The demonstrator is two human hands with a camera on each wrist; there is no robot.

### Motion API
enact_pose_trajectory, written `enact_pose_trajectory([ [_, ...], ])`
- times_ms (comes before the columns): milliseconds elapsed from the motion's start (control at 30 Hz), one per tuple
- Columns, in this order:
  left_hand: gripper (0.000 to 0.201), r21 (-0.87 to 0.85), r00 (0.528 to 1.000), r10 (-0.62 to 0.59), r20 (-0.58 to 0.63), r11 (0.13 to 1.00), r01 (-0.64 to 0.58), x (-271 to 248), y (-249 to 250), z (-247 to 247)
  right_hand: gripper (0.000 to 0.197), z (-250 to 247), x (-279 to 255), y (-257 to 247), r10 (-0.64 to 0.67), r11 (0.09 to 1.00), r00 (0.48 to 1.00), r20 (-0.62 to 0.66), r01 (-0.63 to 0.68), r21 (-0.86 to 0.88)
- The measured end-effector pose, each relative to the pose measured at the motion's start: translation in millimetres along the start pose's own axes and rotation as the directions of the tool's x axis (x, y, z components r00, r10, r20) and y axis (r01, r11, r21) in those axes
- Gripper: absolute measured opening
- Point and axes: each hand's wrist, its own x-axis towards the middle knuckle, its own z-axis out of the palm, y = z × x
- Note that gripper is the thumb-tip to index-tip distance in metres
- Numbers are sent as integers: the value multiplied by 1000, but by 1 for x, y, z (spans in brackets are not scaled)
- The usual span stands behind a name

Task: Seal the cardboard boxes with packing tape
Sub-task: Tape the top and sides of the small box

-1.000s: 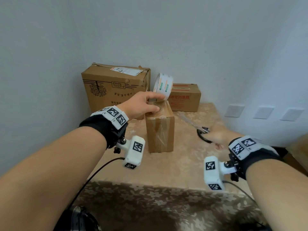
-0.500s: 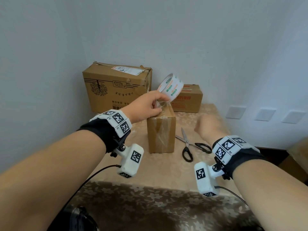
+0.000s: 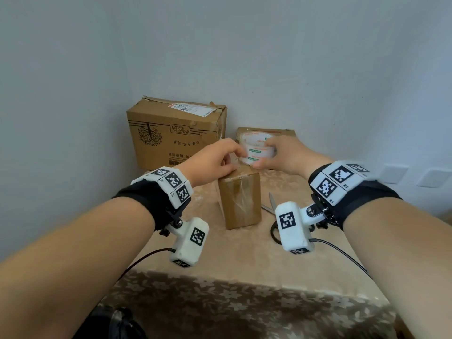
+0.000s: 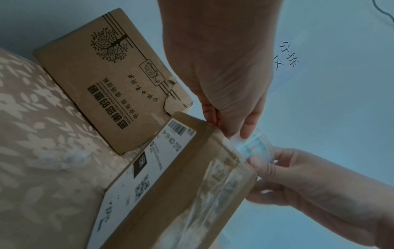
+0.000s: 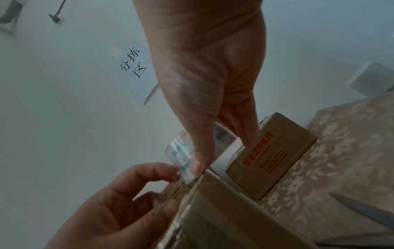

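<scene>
I am gripping the tape roll [image 3: 256, 148] in my right hand [image 3: 285, 154] just above the small box [image 3: 241, 200], its far top edge, my left hand [image 3: 215, 159] pinching the tape's free end there.

I counted three cardboard boxes on the bench [image 3: 244, 263]: one big box [image 3: 171, 133] at the wall, one flat box [image 3: 286, 134] beside it, and one small box [image 3: 241, 201] that stood in front of them. There was one roll of tape [image 3: 256, 148], and both my hands were on it, the left hand [image 3: 215, 160] and the right hand [image 3: 288, 155]. One pair of scissors [image 3: 271, 204] lay on the bench. On each of my two wrists I wore one camera. On the wall I saw three white plates.
</scene>
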Motion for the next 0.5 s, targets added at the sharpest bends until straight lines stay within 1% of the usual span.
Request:
enact_pose_trajectory([
  [33,29,-29,1000,-6,-11,1000,5,-1,1,0,72,-1,-2,1,46,999,999,16,-46,17],
  [67,29,-59,1000,-13,-24,998,11,-2,1,1,69,-1,-5,1,90,994,996,18,-91,59],
  [100,31,-84,999,-25,-38,996,22,-3,2,1,60,0,-7,3,130,987,992,1,-129,92],
  [167,38,-114,995,-70,-64,992,62,-5,2,3,34,1,-10,7,162,972,984,-73,-147,181],
  [200,41,-119,993,-90,-71,990,81,-6,2,4,30,3,-10,9,188,950,972,-143,-143,276],
  [267,45,-128,991,-116,-68,986,107,-6,1,6,40,10,-10,7,256,856,932,-257,-95,508],
  [300,44,-141,990,-125,-66,983,115,-6,2,7,46,15,-9,4,256,822,928,-270,-61,567],
  [333,43,-154,990,-127,-67,981,115,-5,2,9,56,21,-8,-1,231,799,942,-245,-40,600],
  [367,42,-159,989,-122,-78,981,108,-5,2,11,73,29,-5,-4,198,762,960,-196,-25,648],
  [433,44,-159,986,-116,-120,983,96,-5,1,14,99,45,0,-14,152,637,985,-87,-30,770],
  [467,47,-174,982,-129,-139,979,104,-5,0,16,105,52,3,-17,130,579,990,-51,-34,815],
  [500,49,-199,976,-157,-151,972,126,-5,-2,17,108,58,4,-19,111,540,994,-22,-42,841],
])
